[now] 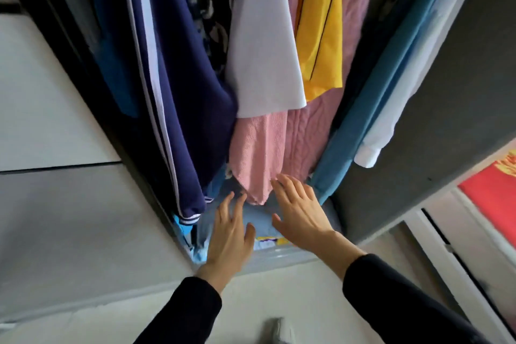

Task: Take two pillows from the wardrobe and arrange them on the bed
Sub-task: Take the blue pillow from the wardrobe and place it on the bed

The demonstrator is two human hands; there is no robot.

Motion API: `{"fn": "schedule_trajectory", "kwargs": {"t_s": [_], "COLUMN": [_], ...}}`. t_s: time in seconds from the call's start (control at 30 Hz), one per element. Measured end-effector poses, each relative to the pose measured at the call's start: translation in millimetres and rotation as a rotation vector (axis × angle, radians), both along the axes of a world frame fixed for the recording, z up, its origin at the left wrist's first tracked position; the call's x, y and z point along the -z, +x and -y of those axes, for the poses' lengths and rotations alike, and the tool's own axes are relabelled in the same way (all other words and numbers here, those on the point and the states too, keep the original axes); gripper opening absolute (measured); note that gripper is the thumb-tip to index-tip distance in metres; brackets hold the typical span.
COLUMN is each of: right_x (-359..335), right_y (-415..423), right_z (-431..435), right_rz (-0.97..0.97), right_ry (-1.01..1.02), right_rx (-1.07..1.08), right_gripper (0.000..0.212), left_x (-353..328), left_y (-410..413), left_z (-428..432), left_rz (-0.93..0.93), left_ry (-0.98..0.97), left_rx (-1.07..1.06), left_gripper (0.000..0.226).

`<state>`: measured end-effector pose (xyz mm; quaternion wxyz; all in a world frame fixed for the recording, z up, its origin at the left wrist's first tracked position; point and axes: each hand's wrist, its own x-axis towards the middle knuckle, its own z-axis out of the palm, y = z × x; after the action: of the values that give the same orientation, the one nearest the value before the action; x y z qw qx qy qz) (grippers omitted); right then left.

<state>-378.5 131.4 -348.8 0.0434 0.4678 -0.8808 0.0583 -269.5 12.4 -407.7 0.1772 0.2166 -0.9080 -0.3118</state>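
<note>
A light blue pillow (258, 222) lies at the bottom of the open wardrobe (418, 120), mostly hidden under hanging clothes. My left hand (231, 234) hovers over its left part with fingers spread. My right hand (298, 213) is over its right part, fingers apart, its fingertips near the hem of a pink striped shirt (258, 153). Neither hand grips anything. Whether a second pillow lies beneath is hidden.
Hanging clothes fill the wardrobe: a navy jacket with white stripes (178, 86), a white shirt (265, 50), a yellow garment (321, 31), a blue garment (363, 120). A white wardrobe door (42, 92) is on the left. A red item (494, 190) shows at right.
</note>
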Motion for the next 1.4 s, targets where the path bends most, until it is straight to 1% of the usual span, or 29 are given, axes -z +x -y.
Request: {"fn": "schedule_trajectory", "kwargs": {"t_s": [0.07, 0.17, 0.27, 0.37, 0.47, 0.57, 0.67, 0.73, 0.8, 0.87, 0.93, 1.0, 1.1, 1.17, 1.2, 1.27, 1.33, 1.4], "right_x": [45.6, 125.5, 210.5, 298.8, 393.2, 480.1, 537.0, 555.9, 564.2, 567.9, 570.3, 575.6, 586.9, 591.9, 593.6, 598.5, 605.4, 608.1], "right_y": [-18.0, -38.7, -63.6, -95.6, -130.7, -170.6, -217.0, -246.7, -273.7, -296.6, -314.5, -326.2, -336.7, -340.5, -340.9, -334.3, -322.0, -313.6], "right_z": [-16.6, -36.4, -48.5, -52.8, -53.2, -52.0, -46.9, -41.4, -36.7, -34.3, -32.8, -27.6, -14.2, -8.0, -6.7, -5.3, -2.6, 0.1], "right_rz": [0.047, 0.158, 0.190, 0.201, 0.211, 0.210, 0.152, 0.136, 0.138, 0.149, 0.227, 0.332, 0.391, 0.394, 0.389, 0.347, 0.297, 0.284], "right_ry": [0.056, 0.146, 0.213, 0.217, 0.205, 0.185, 0.125, 0.066, 0.025, 0.049, 0.104, 0.195, 0.266, 0.250, 0.238, 0.233, 0.268, 0.320], "right_rx": [-0.002, -0.004, -0.003, 0.042, 0.084, 0.111, 0.169, 0.212, 0.257, 0.323, 0.396, 0.425, 0.424, 0.424, 0.423, 0.430, 0.453, 0.468], "right_gripper": [0.076, 0.070, 0.069, 0.069, 0.070, 0.072, 0.073, 0.073, 0.078, 0.092, 0.107, 0.114, 0.115, 0.106, 0.097, 0.071, 0.045, 0.036], "left_x": [42.8, 116.3, 191.7, 274.4, 363.8, 443.2, 496.6, 515.4, 525.9, 531.2, 534.8, 538.8, 546.1, 547.8, 548.1, 549.1, 553.0, 556.7], "left_y": [-18.5, -43.2, -70.3, -98.7, -125.2, -153.3, -186.8, -209.1, -228.3, -240.8, -248.1, -252.8, -259.9, -261.4, -261.3, -259.0, -257.2, -258.3], "left_z": [-12.1, -23.0, -23.7, -16.8, -5.5, 9.4, 40.3, 64.5, 85.5, 104.5, 123.7, 137.4, 150.2, 153.5, 153.2, 148.2, 137.9, 127.7], "left_rz": [0.063, 0.205, 0.286, 0.340, 0.350, 0.298, 0.232, 0.172, 0.136, 0.159, 0.243, 0.359, 0.461, 0.444, 0.421, 0.400, 0.437, 0.461], "left_ry": [0.021, 0.030, 0.024, -0.025, -0.056, -0.098, -0.212, -0.281, -0.294, -0.314, -0.331, -0.272, -0.086, -0.036, -0.060, -0.190, -0.295, -0.338], "left_rx": [0.005, -0.001, -0.035, -0.025, -0.045, -0.062, -0.094, -0.118, -0.131, -0.128, -0.124, -0.096, -0.042, -0.022, -0.018, -0.023, -0.037, -0.053], "left_gripper": [0.060, 0.057, 0.054, 0.052, 0.052, 0.055, 0.055, 0.053, 0.058, 0.069, 0.088, 0.107, 0.119, 0.122, 0.121, 0.115, 0.097, 0.075]}}
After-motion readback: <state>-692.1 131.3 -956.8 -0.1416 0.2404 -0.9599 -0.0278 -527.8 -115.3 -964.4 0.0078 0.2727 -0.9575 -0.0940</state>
